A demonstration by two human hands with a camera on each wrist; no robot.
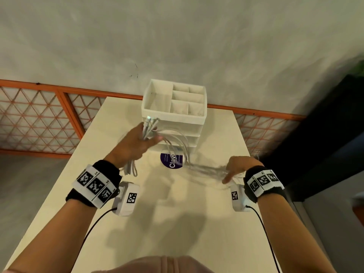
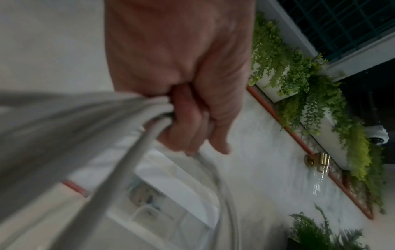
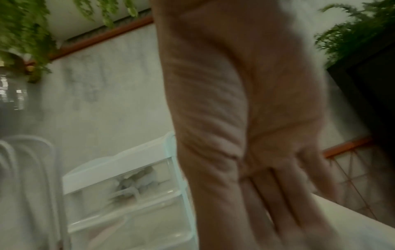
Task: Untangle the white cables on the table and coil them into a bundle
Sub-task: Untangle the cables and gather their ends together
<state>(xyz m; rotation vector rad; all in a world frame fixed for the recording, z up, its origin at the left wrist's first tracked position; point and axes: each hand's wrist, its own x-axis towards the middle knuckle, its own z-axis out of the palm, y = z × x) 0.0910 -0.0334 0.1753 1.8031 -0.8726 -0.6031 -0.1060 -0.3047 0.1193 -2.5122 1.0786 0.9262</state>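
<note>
Above the cream table (image 1: 177, 223), my left hand (image 1: 137, 142) grips a bunch of white cables (image 1: 177, 138). Their connector ends (image 1: 150, 121) stick up past the fingers, and loops hang below the wrist. In the left wrist view the fingers (image 2: 192, 118) are curled tight round the cables (image 2: 96, 135). The strands arc rightwards down to the table and run, blurred, toward my right hand (image 1: 236, 168). That hand (image 3: 278, 186) is low over the table with its fingers straight and nothing held. Cable loops (image 3: 21, 169) show to its left.
A white desk organiser with drawers (image 1: 173, 107) stands at the table's far middle, just behind the cables. A round purple sticker (image 1: 172, 161) lies in front of it. An orange lattice railing (image 1: 39, 115) runs behind the table, and a dark block (image 1: 325, 134) stands to the right.
</note>
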